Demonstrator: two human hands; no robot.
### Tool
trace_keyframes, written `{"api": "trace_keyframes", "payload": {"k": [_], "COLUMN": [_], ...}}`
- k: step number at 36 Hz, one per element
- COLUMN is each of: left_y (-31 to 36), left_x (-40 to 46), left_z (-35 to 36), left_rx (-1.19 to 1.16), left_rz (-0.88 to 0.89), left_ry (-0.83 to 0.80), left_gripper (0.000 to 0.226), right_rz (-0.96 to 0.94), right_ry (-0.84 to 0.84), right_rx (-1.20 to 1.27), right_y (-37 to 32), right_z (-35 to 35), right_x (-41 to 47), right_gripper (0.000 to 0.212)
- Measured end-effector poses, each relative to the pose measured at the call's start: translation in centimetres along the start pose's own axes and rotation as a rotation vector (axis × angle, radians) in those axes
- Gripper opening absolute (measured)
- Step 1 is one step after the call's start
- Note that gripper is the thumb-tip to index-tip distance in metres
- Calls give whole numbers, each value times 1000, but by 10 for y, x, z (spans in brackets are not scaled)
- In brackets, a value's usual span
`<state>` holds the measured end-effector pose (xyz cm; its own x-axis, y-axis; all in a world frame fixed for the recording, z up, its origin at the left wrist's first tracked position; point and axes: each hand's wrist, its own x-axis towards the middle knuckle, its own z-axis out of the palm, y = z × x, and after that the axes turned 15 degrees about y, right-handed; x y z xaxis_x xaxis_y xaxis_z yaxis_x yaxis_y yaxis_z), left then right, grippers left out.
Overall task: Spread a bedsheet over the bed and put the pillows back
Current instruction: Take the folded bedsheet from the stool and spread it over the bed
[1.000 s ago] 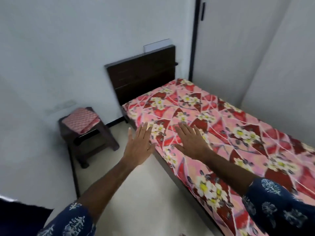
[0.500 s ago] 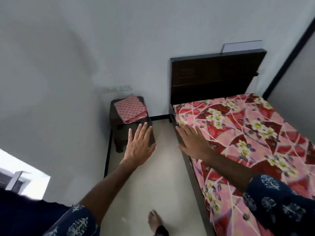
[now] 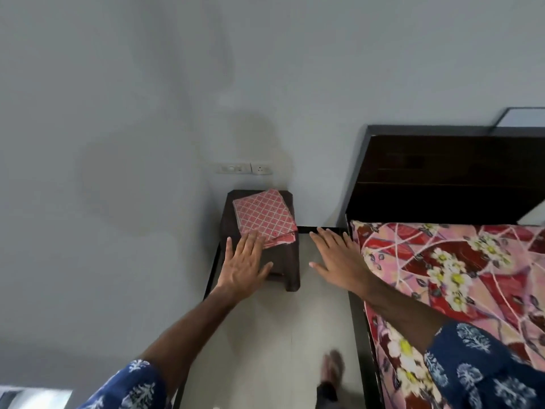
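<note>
A folded bedsheet (image 3: 265,220), red cloth with a white diamond lattice, lies square on a dark brown stool (image 3: 283,261) in the corner, left of the bed (image 3: 442,261). The left hand (image 3: 243,265), grip wide with fingers straight and holding nothing, overlaps the sheet's near edge; I cannot tell if it touches. The right hand (image 3: 339,261), fingers likewise straight and spread, hovers over the floor (image 3: 280,335) between stool and bed. The bed wears a pink-and-red floral cover under a dark wooden headboard (image 3: 442,178).
</note>
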<state>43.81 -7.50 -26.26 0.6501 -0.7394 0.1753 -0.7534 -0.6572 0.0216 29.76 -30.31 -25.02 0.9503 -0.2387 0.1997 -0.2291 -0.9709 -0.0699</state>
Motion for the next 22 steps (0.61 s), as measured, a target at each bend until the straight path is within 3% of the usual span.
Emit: {"api": "trace_keyframes", "payload": {"k": [9, 15, 22], "left_y": [-30, -41, -76], "left_x": [107, 186, 229], "left_z": [62, 76, 126], "left_rx": [-63, -158, -312], "left_rz": [-172, -333, -544], "left_ry": [-77, -117, -142], "left_gripper": [91, 75, 76], "right_rz": [-84, -199, -236], "right_ry": [-117, -208, -299], "right_rx": [63, 97, 157], "right_y": [61, 103, 113], "right_z": [54, 95, 142], "right_x": [142, 242, 327], "right_gripper": [75, 79, 76]}}
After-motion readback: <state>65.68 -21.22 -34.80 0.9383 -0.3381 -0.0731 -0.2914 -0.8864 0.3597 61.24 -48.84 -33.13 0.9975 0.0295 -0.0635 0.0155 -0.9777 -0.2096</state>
